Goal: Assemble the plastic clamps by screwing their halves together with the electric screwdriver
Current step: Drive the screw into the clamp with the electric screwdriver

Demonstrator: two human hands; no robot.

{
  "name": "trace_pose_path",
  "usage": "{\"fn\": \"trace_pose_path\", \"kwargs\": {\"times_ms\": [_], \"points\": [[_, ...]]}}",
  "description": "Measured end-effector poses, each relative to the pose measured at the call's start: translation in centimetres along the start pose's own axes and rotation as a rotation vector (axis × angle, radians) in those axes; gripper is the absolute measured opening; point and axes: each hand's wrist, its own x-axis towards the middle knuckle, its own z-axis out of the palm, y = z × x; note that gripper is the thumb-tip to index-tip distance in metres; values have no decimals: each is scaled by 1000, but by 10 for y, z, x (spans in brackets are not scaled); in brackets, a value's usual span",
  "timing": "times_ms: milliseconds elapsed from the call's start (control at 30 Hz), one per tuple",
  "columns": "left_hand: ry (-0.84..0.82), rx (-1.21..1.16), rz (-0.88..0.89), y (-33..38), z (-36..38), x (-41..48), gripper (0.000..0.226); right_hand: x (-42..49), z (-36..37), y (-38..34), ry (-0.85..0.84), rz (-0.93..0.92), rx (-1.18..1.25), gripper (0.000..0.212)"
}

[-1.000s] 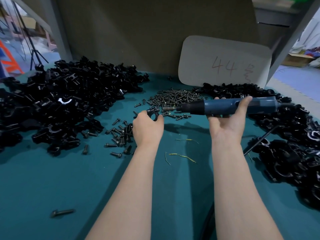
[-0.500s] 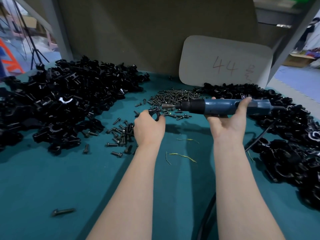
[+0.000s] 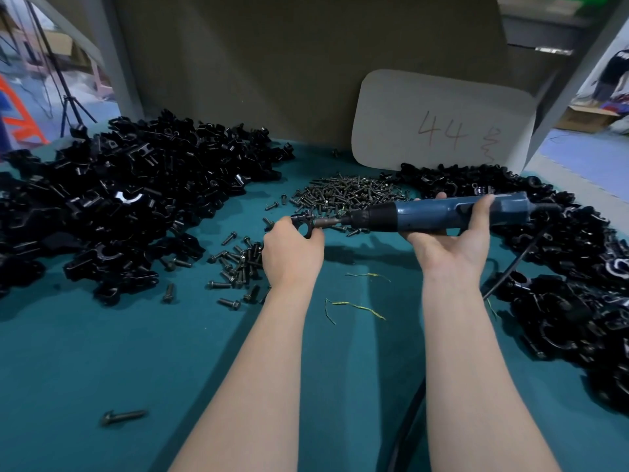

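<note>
Left grip (image 3: pixel 292 253) tight on half-hidden clamp (image 3: pixel 304 222), right grip (image 3: pixel 449 247) around screwdriver (image 3: pixel 425 214), fingers (image 3: pixel 441 196) mostly hidden.

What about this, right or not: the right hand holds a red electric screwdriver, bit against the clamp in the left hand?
Colour is wrong: the head view shows the electric screwdriver in the right hand is blue, bit against the clamp in the left hand.

Grey card (image 3: pixel 442 120) — "44", then an illegible scrawl.
</note>
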Motion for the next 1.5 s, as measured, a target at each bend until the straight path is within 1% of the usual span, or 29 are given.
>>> {"fn": "trace_pose_path", "kwargs": {"times_ms": [67, 200, 300, 367, 500, 700, 833, 933, 1067, 1267, 1333, 1500], "points": [[3, -2, 0, 0, 0, 0, 20, -1, 1, 0, -5, 1, -5, 59], [8, 13, 9, 1, 1, -1, 21, -1, 3, -1, -52, 21, -9, 44], [6, 19, 8, 0, 1, 0, 22, -3, 4, 0, -46, 23, -23, 52], [6, 25, 10, 0, 1, -1, 22, -3, 3, 1, -21, 23, -28, 53], [4, 34, 20, 0, 1, -1, 21, 0, 1, 0, 19, 15, 19, 70], [13, 44, 22, 1, 1, -1, 22, 3, 1, -1, 11, -16, 35, 71], [18, 43, 19, 1, 1, -1, 23, 3, 1, 0, 46, -56, -23, 70], [16, 38, 19, 1, 1, -1, 22, 2, 3, 0, 41, -102, -34, 63], [15, 31, 16, 1, 1, -1, 22, 2, 7, -1, 55, -164, -68, 42], [9, 12, 9, 1, 1, -1, 20, 1, 9, 2, 20, -227, -117, 33], [10, 12, 9, 1, 1, -1, 21, 1, 10, 3, 23, -244, -141, 35], [12, 25, 19, 1, 2, -1, 21, 1, 8, 8, 43, -280, -203, 52]]}}
